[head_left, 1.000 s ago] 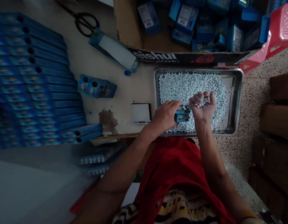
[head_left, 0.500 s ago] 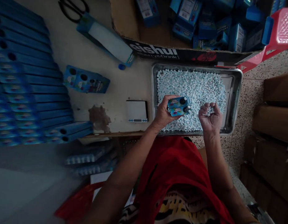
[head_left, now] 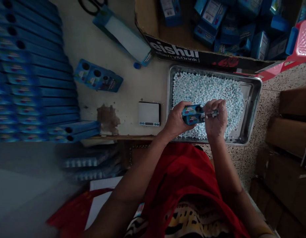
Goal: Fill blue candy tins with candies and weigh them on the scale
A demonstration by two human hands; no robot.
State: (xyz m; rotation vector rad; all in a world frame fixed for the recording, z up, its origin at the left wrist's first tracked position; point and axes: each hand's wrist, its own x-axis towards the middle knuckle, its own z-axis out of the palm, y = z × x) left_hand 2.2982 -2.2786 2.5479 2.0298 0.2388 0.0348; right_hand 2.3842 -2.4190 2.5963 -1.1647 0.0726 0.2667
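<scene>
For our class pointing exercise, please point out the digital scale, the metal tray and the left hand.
Digital scale (head_left: 149, 112): head view, weighing plate.
Metal tray (head_left: 255, 104): head view, right rim.
Left hand (head_left: 174, 121): head view, back.

Red apron over black-and-yellow patterned shirt

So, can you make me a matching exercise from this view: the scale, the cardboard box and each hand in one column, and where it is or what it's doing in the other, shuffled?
1. Scale
2. Cardboard box
3. Left hand
4. Right hand

A. Curled, with white pellets in its fingers
B. On the table, between the brown stain and the metal tray
C. Gripping small blue packs over the tray
D. Beyond the tray, with a jumble of blue packs inside

Pairs: 1-B, 2-D, 3-C, 4-A
</scene>
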